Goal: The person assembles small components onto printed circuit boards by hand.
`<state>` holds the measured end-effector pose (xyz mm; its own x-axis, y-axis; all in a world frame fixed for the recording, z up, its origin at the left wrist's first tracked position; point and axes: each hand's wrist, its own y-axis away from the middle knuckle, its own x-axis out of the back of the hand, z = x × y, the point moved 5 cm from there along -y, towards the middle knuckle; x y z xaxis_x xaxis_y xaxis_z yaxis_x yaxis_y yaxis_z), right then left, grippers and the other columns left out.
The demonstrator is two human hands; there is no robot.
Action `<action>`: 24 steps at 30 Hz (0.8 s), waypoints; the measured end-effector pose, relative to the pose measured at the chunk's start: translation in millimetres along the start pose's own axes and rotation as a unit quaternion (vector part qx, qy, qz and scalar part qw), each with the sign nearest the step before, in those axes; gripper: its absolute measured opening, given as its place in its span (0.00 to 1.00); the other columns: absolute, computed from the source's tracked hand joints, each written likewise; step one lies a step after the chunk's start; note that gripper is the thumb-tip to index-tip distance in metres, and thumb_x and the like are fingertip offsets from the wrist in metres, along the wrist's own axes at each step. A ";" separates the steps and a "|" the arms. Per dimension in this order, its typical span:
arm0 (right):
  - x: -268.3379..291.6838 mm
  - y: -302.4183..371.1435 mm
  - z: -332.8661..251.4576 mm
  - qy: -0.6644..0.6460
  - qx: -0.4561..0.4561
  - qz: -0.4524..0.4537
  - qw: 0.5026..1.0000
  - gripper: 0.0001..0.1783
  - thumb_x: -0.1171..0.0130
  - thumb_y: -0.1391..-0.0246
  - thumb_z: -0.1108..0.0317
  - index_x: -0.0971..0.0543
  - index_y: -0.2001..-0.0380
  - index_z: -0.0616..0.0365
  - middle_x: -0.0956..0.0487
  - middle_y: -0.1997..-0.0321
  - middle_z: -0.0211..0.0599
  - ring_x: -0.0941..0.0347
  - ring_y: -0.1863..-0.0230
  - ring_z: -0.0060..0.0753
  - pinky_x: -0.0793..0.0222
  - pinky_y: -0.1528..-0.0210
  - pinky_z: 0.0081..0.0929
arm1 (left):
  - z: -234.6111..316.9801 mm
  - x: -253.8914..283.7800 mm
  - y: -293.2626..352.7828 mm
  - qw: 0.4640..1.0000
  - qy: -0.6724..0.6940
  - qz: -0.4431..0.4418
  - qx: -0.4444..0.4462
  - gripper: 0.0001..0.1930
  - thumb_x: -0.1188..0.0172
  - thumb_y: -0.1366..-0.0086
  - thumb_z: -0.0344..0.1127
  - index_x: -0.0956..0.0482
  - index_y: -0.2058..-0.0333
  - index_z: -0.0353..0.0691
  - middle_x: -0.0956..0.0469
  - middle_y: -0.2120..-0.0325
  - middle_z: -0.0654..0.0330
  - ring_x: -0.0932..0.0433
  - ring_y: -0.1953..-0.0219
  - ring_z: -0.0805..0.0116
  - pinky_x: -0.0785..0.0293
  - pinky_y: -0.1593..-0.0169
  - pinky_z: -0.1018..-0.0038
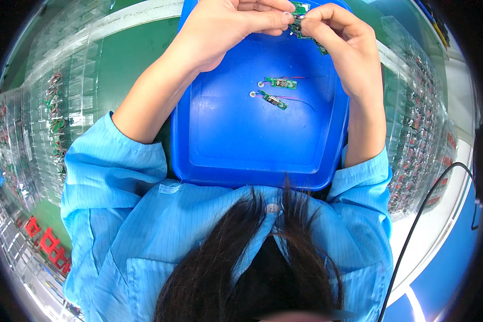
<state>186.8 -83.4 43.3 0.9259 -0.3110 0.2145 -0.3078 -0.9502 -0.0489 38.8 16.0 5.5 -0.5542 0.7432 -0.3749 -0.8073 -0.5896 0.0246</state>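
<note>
Over the far part of a blue plastic tray [241, 163], both my hands meet around small green circuit boards [300, 27]. My right hand [346, 40] is closed, thumb and forefinger pinching the boards at their right side. The fingertips of my left hand [247, 19] press together at the boards' left edge; what they pinch is too small to make out. Lower in the tray lie two small circuit boards, an upper one [283, 83] and a lower tilted one [274, 100]. Each has thin wires and a small round silver part at its left end.
Stacked clear plastic trays [56, 123] filled with small boards stand on the green surface at left. More such trays [416, 123] are at right. Red parts [51, 244] lie at lower left. A black cable [413, 231] curves along the right side.
</note>
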 end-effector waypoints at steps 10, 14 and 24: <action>1.0 -2.7 -11.0 0.145 0.106 0.026 0.983 0.04 0.36 0.47 0.76 0.20 0.75 0.62 0.20 0.75 0.26 0.28 0.69 0.15 0.32 0.61 0.19 | -0.2 2.6 1.0 0.993 0.090 -0.016 0.070 0.10 0.36 0.33 0.24 0.17 0.53 0.31 0.15 0.59 0.53 0.16 0.60 0.69 0.19 0.52 0.77; -5.0 5.9 -29.6 0.148 0.121 0.034 0.981 0.04 0.36 0.48 0.75 0.20 0.75 0.62 0.20 0.75 0.28 0.27 0.69 0.17 0.32 0.61 0.21 | 9.3 -8.8 -4.9 0.964 0.081 -0.191 -0.168 0.09 0.36 0.33 0.24 0.17 0.55 0.31 0.15 0.60 0.54 0.16 0.59 0.70 0.20 0.50 0.76; -19.0 17.5 -53.3 0.366 0.298 0.077 0.878 0.06 0.33 0.56 0.75 0.22 0.77 0.57 0.24 0.76 0.38 0.29 0.68 0.42 0.32 0.61 0.36 | -3.5 -2.3 3.1 0.998 0.065 -0.005 0.004 0.09 0.36 0.32 0.25 0.18 0.54 0.32 0.15 0.60 0.55 0.16 0.59 0.71 0.20 0.50 0.76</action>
<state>152.1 -93.0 90.3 0.4270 -0.5469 0.7201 -0.0460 -0.8085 -0.5867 38.4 11.4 3.2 -0.5159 0.7006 -0.4930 -0.8142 -0.5800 0.0277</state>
